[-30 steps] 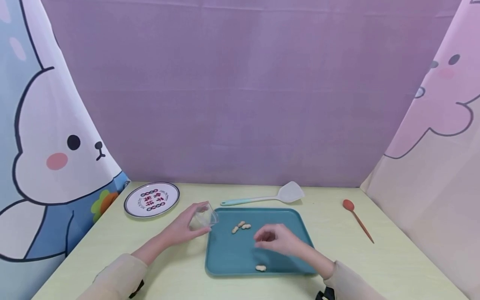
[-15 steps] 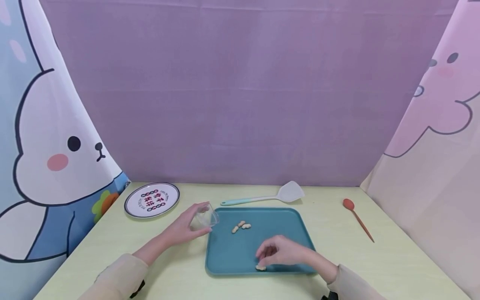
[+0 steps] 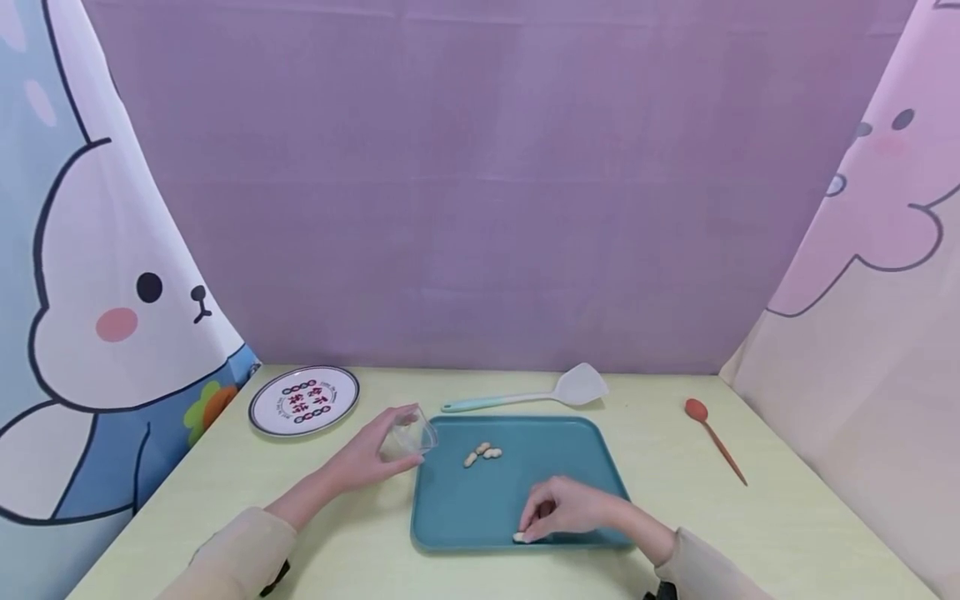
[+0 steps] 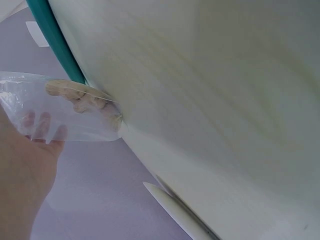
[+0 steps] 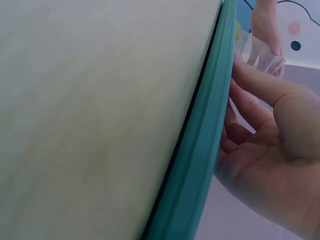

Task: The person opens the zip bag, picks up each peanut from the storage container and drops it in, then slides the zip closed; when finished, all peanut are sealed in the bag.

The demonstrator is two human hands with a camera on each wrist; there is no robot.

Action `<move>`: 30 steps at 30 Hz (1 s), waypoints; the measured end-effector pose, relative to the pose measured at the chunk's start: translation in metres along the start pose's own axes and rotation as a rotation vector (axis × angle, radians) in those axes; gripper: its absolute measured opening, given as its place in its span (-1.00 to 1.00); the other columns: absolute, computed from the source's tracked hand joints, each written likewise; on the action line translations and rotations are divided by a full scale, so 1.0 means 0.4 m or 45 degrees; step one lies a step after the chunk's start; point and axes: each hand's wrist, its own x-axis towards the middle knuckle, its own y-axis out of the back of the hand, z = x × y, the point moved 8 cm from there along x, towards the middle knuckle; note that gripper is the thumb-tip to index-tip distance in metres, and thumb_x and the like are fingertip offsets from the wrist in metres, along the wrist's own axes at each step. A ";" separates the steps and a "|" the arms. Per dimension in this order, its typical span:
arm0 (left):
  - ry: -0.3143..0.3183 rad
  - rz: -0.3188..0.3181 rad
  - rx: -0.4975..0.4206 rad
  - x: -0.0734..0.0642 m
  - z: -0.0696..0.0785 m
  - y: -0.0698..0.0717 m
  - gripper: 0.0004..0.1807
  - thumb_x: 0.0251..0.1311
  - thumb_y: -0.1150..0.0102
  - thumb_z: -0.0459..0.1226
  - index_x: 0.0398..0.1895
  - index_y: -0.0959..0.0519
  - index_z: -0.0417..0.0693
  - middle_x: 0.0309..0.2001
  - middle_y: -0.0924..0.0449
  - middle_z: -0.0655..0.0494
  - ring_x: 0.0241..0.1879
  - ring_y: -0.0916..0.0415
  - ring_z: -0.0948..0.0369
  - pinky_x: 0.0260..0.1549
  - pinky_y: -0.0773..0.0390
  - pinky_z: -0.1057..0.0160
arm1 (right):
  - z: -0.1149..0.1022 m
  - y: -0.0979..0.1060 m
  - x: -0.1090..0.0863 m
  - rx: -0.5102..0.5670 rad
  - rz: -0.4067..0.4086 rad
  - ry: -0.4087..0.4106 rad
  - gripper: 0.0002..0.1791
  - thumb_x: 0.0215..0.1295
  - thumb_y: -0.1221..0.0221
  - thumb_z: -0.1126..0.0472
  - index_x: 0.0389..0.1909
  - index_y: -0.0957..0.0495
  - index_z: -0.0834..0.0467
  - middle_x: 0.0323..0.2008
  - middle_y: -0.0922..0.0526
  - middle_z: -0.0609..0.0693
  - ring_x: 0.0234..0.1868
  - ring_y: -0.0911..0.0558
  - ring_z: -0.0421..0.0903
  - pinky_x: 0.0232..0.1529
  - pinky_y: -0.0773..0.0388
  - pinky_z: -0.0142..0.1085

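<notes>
My left hand (image 3: 369, 452) grips a clear plastic cup (image 3: 415, 435), tilted beside the left rim of the teal tray (image 3: 465, 512). Several peanuts (image 4: 82, 97) show through the cup's wall in the left wrist view. At the tray's near edge, my right hand (image 3: 566, 507) pinches a single peanut (image 3: 519, 537) between thumb and fingers, which cover part of it. Farther back on the tray lies a group of 3 peanuts (image 3: 483, 452). The tray's rim (image 5: 200, 135) hides my right fingertips in the right wrist view.
Behind the tray lies a spatula (image 3: 581, 385) with a pale green handle. A white plate (image 3: 281, 408) with red writing sits at the back left of the table (image 3: 360, 550). To the right is a red-brown spoon (image 3: 697, 410). A purple curtain (image 3: 480, 208) closes off the back.
My right hand has come down toward the tray's near edge and its fingers have closed on the lone peanut there. The left hand and cup have stayed in place.
</notes>
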 end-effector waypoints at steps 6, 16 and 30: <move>-0.010 0.011 0.006 -0.004 0.000 -0.001 -0.15 0.04 -0.29 0.07 0.35 -0.20 -0.05 0.18 -0.47 0.04 0.22 -0.38 0.08 0.23 -0.35 -0.02 | 0.002 -0.003 0.001 -0.047 0.011 -0.002 -0.83 0.17 -0.27 0.18 -0.30 -0.68 0.20 -0.40 -0.60 -0.08 -0.43 -0.52 -0.39 -0.39 -0.54 -0.49; -0.005 0.010 0.016 -0.005 -0.002 -0.003 -0.16 0.04 -0.29 0.07 0.34 -0.21 -0.04 0.18 -0.47 0.05 0.22 -0.39 0.07 0.22 -0.36 -0.02 | -0.003 0.006 0.000 -0.084 0.081 0.002 -0.86 0.21 -0.23 0.18 -0.33 -0.62 0.20 -0.42 -0.64 -0.01 -0.44 -0.53 -0.38 -0.40 -0.54 -0.49; -0.011 0.006 0.015 -0.002 0.004 0.000 -0.16 0.05 -0.28 0.07 0.35 -0.20 -0.04 0.18 -0.47 0.04 0.23 -0.37 0.07 0.23 -0.34 -0.04 | -0.031 0.063 0.025 -0.165 0.266 -0.031 -0.87 0.20 -0.24 0.12 -0.31 -0.61 0.10 -0.41 -0.64 -0.09 -0.42 -0.56 -0.30 -0.38 -0.55 -0.45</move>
